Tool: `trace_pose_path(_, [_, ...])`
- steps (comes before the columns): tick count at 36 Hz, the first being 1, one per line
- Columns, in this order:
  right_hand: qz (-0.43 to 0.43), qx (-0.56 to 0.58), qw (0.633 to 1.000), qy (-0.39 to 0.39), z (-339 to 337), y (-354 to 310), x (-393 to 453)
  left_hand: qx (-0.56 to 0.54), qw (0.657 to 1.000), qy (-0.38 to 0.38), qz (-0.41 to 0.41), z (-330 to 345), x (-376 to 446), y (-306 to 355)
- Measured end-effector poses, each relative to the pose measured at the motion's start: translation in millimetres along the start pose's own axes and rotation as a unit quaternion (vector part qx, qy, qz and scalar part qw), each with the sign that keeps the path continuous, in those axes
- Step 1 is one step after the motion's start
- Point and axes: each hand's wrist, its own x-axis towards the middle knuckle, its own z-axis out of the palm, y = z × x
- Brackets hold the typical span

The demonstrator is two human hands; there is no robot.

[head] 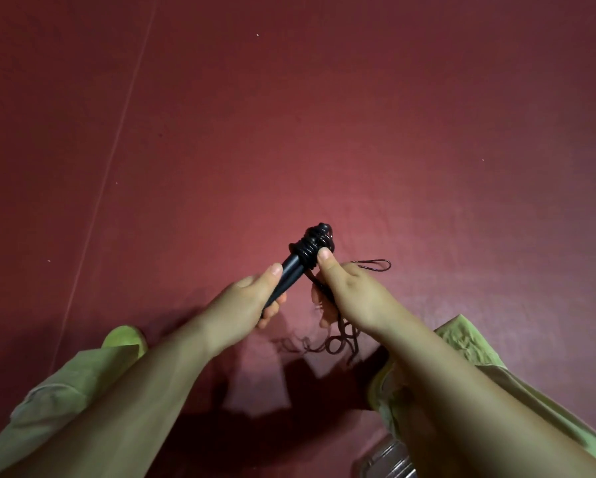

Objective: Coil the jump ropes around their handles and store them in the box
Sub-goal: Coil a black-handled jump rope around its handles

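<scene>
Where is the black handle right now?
In the head view, the black handle is near the middle, above the red floor, gripped at its lower end by the left hand, while the right hand presses the coiled rope.

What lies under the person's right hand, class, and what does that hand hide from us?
Under the right hand, loose rope lies in loops on the red floor. The hand covers where that rope meets the coils on the black handle.

Bare forearms (172,367) emerge from loose, crumpled pale-green sleeves (41,408) pushed up both arms.
</scene>
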Motion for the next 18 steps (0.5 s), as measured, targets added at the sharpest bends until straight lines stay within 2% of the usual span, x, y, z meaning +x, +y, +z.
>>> trace_pose_path(6, [0.029,0.067,0.996,-0.042,6,-1,-1,0.154,0.985,0.070,0.022,-6,3,-7])
trace_pose_path(12, [0.066,0.120,0.990,-0.025,10,1,2,0.231,0.968,0.082,0.050,0,-4,-2])
trace_pose_path(18, [0.047,0.116,0.992,0.018,10,-2,1,0.279,0.952,0.090,0.093,-2,-10,4])
